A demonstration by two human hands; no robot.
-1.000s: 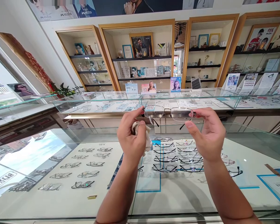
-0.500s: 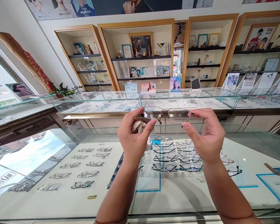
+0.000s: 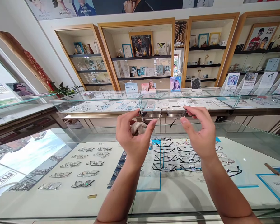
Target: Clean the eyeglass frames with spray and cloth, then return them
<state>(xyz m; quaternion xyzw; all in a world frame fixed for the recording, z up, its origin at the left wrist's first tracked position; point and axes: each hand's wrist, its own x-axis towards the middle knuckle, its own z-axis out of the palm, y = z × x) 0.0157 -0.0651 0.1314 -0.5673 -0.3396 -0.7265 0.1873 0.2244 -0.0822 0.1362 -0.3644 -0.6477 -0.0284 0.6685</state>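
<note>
A pair of thin-rimmed eyeglasses [image 3: 151,113] is held up above the glass display case, lenses facing me. My left hand [image 3: 132,133] pinches the left end of the frame, and a crumpled beige cloth [image 3: 138,128] shows in the same hand, behind the thumb. At the other end, my right hand [image 3: 200,132] has its fingers at the right hinge, with the thumb just below. One dark temple tip hangs under the right lens. Behind my left wrist, a small white bottle [image 3: 150,145] is partly hidden.
Rows of eyeglasses [image 3: 164,167] lie inside the glass display case [image 3: 177,202] below my arms, and more [image 3: 88,173] lie to the left. A small gold tag [image 3: 92,196] is near the front. Farther back stand another glass counter [image 3: 102,116] and wooden shelves [image 3: 136,23].
The eyeglasses have shifted slightly left and turned more level. My right hand has moved left with them, and my left hand a little.
</note>
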